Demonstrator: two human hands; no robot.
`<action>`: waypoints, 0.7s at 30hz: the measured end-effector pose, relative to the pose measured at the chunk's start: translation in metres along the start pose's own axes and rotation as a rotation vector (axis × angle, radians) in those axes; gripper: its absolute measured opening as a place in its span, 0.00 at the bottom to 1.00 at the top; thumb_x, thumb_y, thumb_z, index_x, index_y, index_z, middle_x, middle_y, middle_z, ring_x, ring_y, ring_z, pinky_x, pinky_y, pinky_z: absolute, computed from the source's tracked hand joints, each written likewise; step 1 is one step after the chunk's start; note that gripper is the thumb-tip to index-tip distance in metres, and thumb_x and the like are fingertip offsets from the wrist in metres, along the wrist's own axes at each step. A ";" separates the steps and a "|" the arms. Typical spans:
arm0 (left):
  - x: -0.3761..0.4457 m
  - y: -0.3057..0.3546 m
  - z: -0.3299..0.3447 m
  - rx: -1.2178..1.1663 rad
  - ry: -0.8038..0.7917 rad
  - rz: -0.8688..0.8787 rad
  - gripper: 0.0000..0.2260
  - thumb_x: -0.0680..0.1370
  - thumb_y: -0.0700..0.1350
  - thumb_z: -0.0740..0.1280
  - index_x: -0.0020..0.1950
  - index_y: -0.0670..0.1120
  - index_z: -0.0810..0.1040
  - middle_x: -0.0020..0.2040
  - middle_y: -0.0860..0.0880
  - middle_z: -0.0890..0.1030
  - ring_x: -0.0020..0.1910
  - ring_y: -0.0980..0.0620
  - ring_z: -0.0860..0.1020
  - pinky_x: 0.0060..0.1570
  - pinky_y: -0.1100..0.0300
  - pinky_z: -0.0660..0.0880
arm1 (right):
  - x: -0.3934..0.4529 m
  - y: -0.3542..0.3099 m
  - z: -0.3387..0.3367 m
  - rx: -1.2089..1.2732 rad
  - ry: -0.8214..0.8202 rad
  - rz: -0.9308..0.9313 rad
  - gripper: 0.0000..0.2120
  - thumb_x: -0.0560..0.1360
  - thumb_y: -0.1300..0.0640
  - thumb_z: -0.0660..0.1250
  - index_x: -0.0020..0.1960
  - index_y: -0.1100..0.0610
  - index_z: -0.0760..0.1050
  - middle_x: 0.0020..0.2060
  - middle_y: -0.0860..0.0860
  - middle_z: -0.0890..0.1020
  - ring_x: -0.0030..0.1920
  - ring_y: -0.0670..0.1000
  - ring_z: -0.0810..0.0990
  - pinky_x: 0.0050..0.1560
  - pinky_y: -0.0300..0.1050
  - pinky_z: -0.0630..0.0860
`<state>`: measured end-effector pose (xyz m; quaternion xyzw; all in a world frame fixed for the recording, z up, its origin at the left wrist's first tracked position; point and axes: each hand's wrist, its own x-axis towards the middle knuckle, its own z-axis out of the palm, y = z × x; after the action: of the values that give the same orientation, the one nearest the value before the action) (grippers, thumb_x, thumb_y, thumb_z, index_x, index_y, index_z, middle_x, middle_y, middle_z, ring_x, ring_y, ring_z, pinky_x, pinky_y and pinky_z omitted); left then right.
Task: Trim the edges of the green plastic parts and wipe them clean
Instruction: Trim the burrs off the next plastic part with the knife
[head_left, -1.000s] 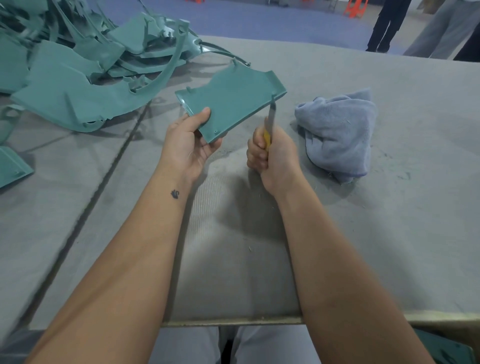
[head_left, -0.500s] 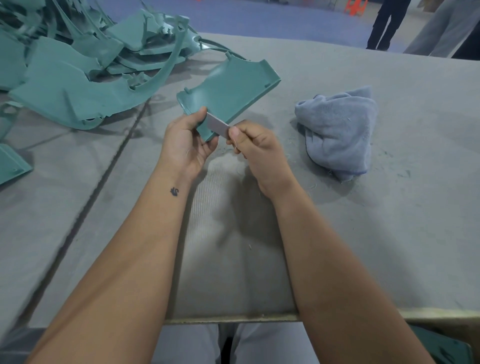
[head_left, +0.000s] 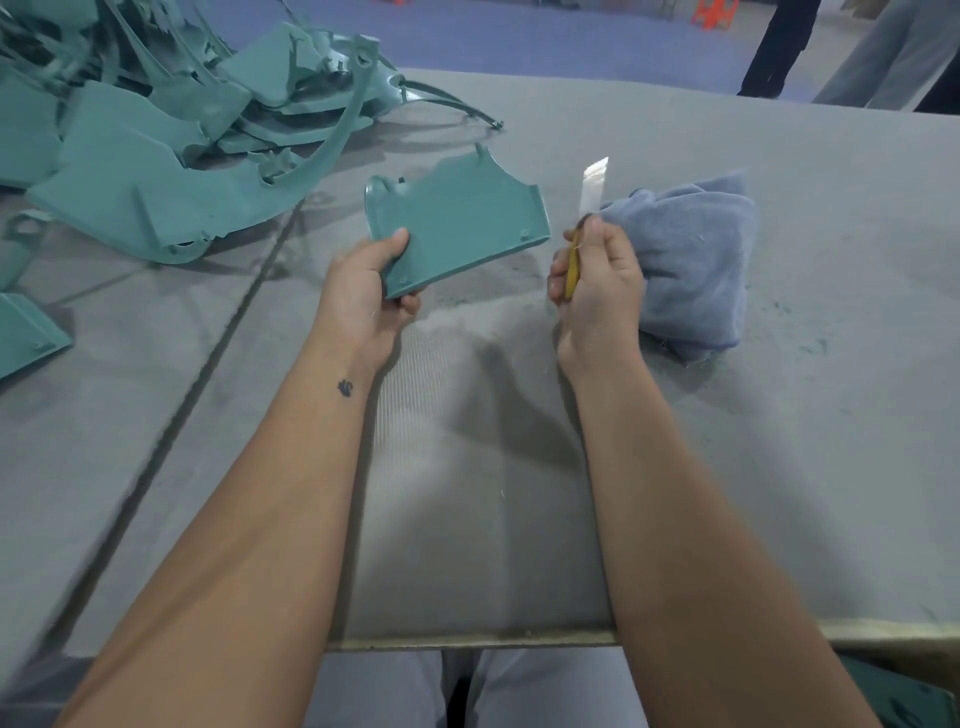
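One part (head_left: 457, 228) is gripped at its near corner by the left hand (head_left: 371, 291), above the worktop (head_left: 779, 467). A knife (head_left: 589, 208) is clasped in the right hand (head_left: 597, 291), blade clear. Trimming appears unfinished; cloth (head_left: 691, 260) lies unused, pile (head_left: 156, 156) awaits.

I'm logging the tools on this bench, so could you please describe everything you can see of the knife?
The knife has a flat, pale, shiny blade with a slanted tip and a yellow handle that looks plastic, mostly hidden in the fist. The right hand grips it, blade pointing up and away, tilted slightly right. It is held above the table, right of the green part without touching it, in front of the grey-blue cloth. Only the hand visibly touches it.
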<state>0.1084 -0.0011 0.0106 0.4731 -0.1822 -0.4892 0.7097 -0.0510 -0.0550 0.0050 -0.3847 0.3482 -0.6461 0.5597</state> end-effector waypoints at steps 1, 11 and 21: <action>0.000 0.000 0.000 0.022 -0.022 0.009 0.05 0.80 0.39 0.62 0.45 0.46 0.76 0.32 0.52 0.79 0.24 0.58 0.70 0.21 0.67 0.62 | -0.001 0.000 0.000 -0.029 0.010 0.011 0.11 0.81 0.59 0.60 0.41 0.57 0.73 0.32 0.50 0.73 0.28 0.44 0.66 0.26 0.36 0.63; -0.018 -0.003 0.014 0.530 -0.084 0.479 0.12 0.79 0.39 0.62 0.55 0.54 0.79 0.45 0.61 0.83 0.45 0.64 0.81 0.44 0.69 0.76 | -0.012 -0.003 0.009 -0.363 -0.069 -0.157 0.12 0.78 0.61 0.63 0.37 0.53 0.68 0.29 0.49 0.73 0.29 0.48 0.69 0.31 0.43 0.68; -0.017 -0.015 0.014 1.124 -0.049 0.871 0.22 0.78 0.36 0.59 0.70 0.49 0.73 0.62 0.49 0.80 0.59 0.47 0.76 0.59 0.59 0.71 | -0.026 -0.005 0.021 -0.293 -0.144 -0.096 0.13 0.74 0.50 0.70 0.35 0.51 0.69 0.30 0.50 0.68 0.31 0.48 0.65 0.33 0.44 0.64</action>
<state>0.0823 0.0059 0.0084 0.6405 -0.5956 -0.0034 0.4848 -0.0326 -0.0293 0.0163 -0.5239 0.3788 -0.5851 0.4896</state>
